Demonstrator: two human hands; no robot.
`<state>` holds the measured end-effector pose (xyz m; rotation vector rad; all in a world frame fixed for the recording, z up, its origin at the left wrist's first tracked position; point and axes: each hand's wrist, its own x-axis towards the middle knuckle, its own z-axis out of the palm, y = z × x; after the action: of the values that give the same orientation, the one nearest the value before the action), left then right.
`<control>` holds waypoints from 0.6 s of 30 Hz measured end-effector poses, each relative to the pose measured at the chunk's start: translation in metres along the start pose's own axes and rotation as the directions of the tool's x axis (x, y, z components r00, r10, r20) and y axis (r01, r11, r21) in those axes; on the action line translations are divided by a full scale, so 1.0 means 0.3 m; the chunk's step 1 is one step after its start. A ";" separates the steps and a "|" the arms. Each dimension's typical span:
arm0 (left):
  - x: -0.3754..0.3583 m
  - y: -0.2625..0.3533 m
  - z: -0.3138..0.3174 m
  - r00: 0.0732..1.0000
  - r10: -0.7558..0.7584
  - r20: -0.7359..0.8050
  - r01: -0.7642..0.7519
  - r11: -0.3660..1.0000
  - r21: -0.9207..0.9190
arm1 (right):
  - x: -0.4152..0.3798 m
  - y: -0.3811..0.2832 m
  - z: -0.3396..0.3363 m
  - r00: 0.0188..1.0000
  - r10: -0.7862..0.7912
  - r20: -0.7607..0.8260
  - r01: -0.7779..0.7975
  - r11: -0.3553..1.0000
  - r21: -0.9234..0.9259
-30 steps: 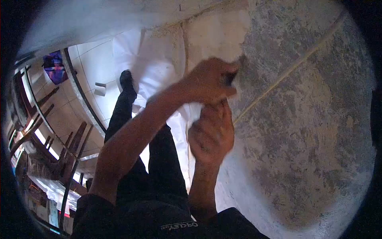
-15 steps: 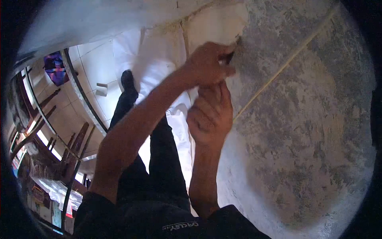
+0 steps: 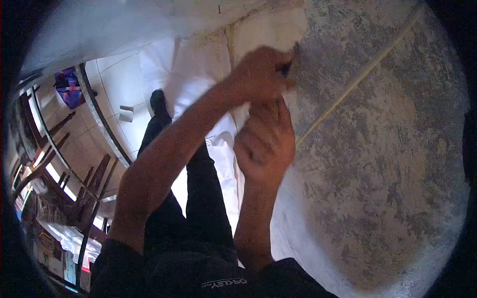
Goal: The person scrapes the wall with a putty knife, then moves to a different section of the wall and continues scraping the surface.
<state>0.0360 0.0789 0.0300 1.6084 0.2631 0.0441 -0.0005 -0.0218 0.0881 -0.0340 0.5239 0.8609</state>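
My left hand [image 3: 263, 74] is at the wall [image 3: 367, 164], its fingers closed round a small dark object [image 3: 284, 68] that I cannot make out. Just below it, my right hand [image 3: 266, 141] has its fingers curled, its fingertips meeting the underside of my left hand; whatever they grip is hidden. A thin pale yellow strip [image 3: 360, 77] runs diagonally over the patchy grey wall, from the upper right down to beside my right hand.
White sheeting [image 3: 191, 69] covers the floor under my legs. To the left are a curved metal rail [image 3: 102, 116], a small pale piece [image 3: 126, 113] on the tiles, a purple patterned item [image 3: 69, 88] and dark wooden furniture [image 3: 97, 184].
Both hands have shifted very slightly, my right hand a little to the right. Their closed grips look the same.
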 end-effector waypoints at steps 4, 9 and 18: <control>0.021 -0.036 -0.023 0.998 0.048 0.033 -0.045 0.996 -0.083 | 0.027 0.027 0.003 0.999 0.037 -0.012 -0.037 0.999 0.018; 0.023 -0.030 -0.020 0.998 0.053 0.030 -0.053 0.999 -0.011 | -0.006 0.035 0.055 0.989 0.017 -0.150 -0.015 1.000 0.013; 0.025 0.031 -0.026 0.985 -0.119 0.123 0.116 0.993 0.031 | 0.007 0.028 0.063 0.997 -0.021 -0.075 0.021 1.000 0.004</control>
<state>0.0432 0.0878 0.0387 1.6094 0.2618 -0.1496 0.0024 -0.0102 0.1050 -0.0678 0.5954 0.8406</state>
